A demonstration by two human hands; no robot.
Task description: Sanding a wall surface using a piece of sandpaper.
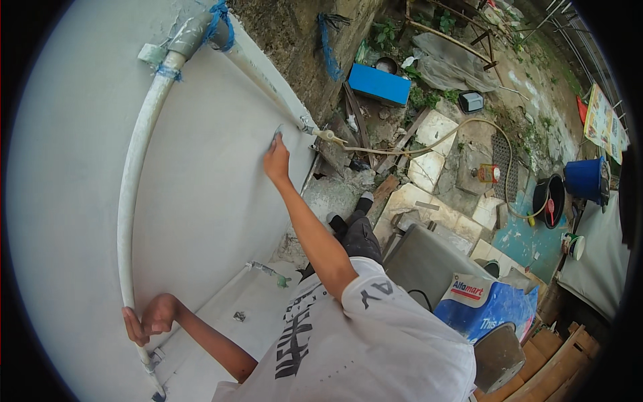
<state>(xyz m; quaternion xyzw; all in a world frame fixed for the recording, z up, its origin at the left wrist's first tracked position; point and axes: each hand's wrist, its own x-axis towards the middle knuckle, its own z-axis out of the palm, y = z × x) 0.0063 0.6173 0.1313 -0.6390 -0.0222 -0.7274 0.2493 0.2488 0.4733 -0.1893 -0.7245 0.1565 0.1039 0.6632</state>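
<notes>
My right hand [276, 159] is stretched out against a pale grey wall [214, 181], pressing a small blue-grey piece [276, 136] flat to it with the fingertips. What the piece is cannot be told. It lies just below a slanted white pipe [268, 77] and beside that pipe's metal tap fitting [315, 128]. My left hand [151, 318] is closed around a long curved white pipe [134, 181] running down the wall at the lower left. My white printed shirt [348, 342] fills the bottom centre.
Far below are my dark trousers and shoes [358, 218], broken tiles [429, 167], a hose [442, 141], a blue box [380, 84], a blue bucket [586, 179], a black bucket [550, 197], a grey metal box [429, 261] and a blue-white bag [482, 305].
</notes>
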